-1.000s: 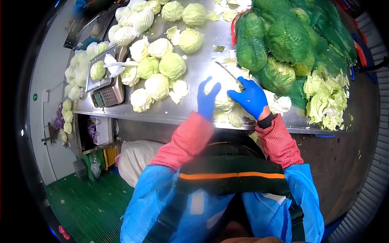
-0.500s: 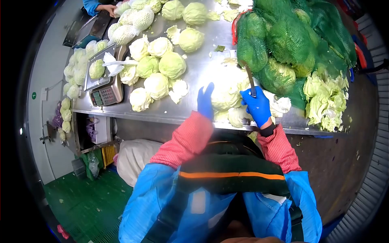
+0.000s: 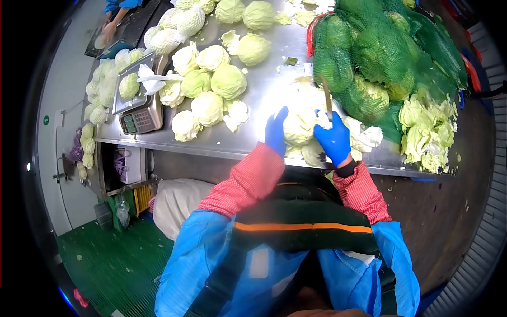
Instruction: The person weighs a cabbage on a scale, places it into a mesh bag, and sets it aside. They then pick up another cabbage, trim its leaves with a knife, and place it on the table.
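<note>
My right hand [image 3: 334, 138], in a blue glove, is closed on a knife [image 3: 327, 98] whose blade points away from me, over pale cabbage leaves. My left hand [image 3: 276, 131], also gloved in blue, is at the left side of a cabbage [image 3: 298, 129] near the table's front edge. Its fingers are stretched out and nothing is gripped in them. Glare washes out part of the cabbage and the leaves behind it.
Several cabbages [image 3: 228, 82] lie left of centre on the metal table [image 3: 211, 145]. A scale [image 3: 141, 119] carries one cabbage. Green net bags [image 3: 377, 50] and loose leaves [image 3: 426, 132] lie right. Another person's hand [image 3: 110, 30] shows at the top left.
My left hand has moved slightly right, up to the cabbage. My right hand keeps the knife, its fingers slightly shifted. The other person's hand at the top left has moved left and down.
</note>
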Tool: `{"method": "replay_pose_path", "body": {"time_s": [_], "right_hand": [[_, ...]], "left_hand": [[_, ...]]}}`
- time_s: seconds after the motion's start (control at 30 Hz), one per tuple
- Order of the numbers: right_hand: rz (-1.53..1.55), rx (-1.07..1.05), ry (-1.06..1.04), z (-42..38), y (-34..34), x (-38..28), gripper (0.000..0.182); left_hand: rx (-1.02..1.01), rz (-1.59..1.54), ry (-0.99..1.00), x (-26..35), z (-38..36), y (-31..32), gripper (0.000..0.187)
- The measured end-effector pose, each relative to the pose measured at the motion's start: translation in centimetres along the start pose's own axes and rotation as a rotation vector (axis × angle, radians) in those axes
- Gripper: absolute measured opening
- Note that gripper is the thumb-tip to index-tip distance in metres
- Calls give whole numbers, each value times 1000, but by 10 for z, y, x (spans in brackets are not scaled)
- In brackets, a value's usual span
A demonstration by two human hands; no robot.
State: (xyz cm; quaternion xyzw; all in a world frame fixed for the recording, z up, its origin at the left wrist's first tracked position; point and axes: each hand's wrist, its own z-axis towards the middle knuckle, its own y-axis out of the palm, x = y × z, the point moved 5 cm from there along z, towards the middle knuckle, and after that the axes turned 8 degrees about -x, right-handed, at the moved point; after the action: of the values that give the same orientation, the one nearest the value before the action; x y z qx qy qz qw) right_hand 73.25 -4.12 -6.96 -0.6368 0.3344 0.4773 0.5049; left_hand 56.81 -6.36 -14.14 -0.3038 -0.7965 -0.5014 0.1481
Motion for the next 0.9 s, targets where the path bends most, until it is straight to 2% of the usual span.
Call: {"method": "replay_pose_path", "body": {"time_s": [0.03, 0.17, 0.2, 0.23, 0.27, 0.33, 0.43, 0.47, 0.53, 0.6, 0.63, 0.73, 0.83, 0.87, 0.9], "right_hand": [[169, -38, 177, -3, -1, 5, 39], [304, -13, 176, -16, -11, -2, 43], [171, 34, 169, -21, -16, 5, 34], [249, 62, 142, -26, -19, 0, 34], [326, 87, 116, -30, -23, -9, 34], [562, 46, 320, -36, -48, -24, 29], [532, 72, 237, -28, -63, -15, 28], [283, 74, 285, -19, -58, -4, 43], [-22, -15, 117, -15, -39, -20, 76], [-149, -149, 289, -9, -15, -37, 98], [-124, -153, 250, -7, -3, -42, 103], [-196, -10, -6, -1, 13, -33, 94], [-252, -105, 150, -1, 9, -25, 84], [-205, -64, 233, -3, 0, -38, 69], [-237, -31, 235, -3, -3, -35, 64]], "left_hand": [[-98, -114, -60, -3, -2, 5, 55], [-216, -313, -165, -12, -5, 20, 58], [-217, -313, -175, -12, -5, 21, 58], [-217, -314, -186, -12, -5, 22, 59], [-252, -333, -143, -9, -5, 24, 60], [-323, -369, -55, 0, -4, 29, 63], [-320, -367, 3, 15, 0, 17, 67], [-271, -351, 26, 17, -3, 21, 68], [-176, -317, 75, 23, -9, 30, 70], [-168, -303, 95, 20, -7, 33, 71], [-162, -296, 103, 18, -7, 34, 71], [-180, -296, 82, 20, -12, 43, 64], [-190, -317, 111, 24, -13, 39, 63], [-198, -340, 144, 28, -15, 40, 63], [-206, -361, 178, 32, -17, 42, 62]]}}
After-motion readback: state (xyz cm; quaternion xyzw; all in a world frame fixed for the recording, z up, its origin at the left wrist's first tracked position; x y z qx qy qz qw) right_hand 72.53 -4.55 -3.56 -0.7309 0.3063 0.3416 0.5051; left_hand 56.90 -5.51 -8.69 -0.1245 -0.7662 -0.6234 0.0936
